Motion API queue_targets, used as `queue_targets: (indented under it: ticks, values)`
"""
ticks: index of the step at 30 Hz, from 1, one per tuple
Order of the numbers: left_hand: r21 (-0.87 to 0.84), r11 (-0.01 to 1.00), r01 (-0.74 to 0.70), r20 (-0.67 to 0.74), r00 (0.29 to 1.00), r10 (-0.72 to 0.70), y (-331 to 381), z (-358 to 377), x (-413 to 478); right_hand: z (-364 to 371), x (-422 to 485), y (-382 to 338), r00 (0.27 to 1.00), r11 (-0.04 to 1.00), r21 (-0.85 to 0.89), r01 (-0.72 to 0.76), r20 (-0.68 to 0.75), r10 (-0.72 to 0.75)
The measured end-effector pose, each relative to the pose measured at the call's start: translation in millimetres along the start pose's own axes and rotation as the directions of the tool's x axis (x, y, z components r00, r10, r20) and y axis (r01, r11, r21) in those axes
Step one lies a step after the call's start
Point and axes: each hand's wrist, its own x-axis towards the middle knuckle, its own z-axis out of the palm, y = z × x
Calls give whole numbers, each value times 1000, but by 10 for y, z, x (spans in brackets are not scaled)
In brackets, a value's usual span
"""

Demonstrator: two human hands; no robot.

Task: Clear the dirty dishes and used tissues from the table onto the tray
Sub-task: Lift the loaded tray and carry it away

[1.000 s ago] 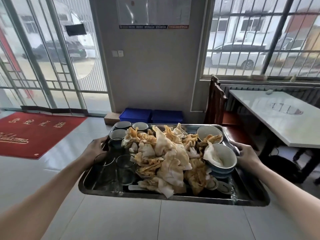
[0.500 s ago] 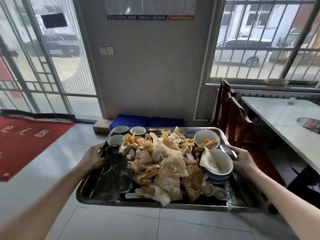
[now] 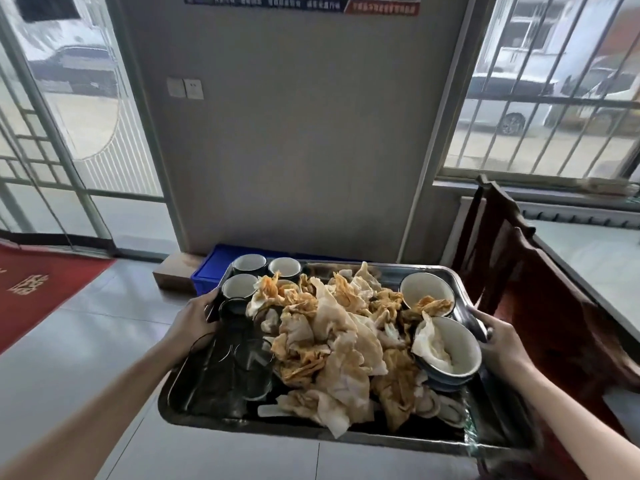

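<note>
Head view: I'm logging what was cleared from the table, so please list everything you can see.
tray: one, steel, carried above floor
tissues: heap, white stained orange, tray middle
cups: three, dark, white inside, tray's far left
glasses: at least two, clear, tray's near left
bowls: at least three, white inside, tray's right; nearer ones stacked
crates: count unclear, blue, floor by wall
chairs: two, dark red wood, right
mat: one, red, floor left
left grip: one, bare, holds tray's left rim
right grip: one, bare, holds tray's right rim
</note>
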Motion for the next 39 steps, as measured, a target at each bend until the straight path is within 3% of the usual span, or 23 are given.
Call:
queue_targets:
  ticks: [6, 17, 25, 39]
  values:
    - [30, 999, -18, 19, 1000, 17, -48, 121, 1476, 291, 1331, -97, 997, 997, 35, -75, 0, 75]
    - [49, 996, -79, 21, 997, 78, -282, 614, 3858, 960, 3726, 160, 997, 993, 90, -78, 3, 78]
    - [43, 999, -33, -11, 999, 33, -456, 1000, 5529, 1446, 5471, 335, 994, 989, 98, -112, 31, 109]
    - [9, 998, 62, 112, 992, -63, -1489, 1946, 7443, 2704, 7025, 1172, 978, 975, 72, -209, 30, 207]
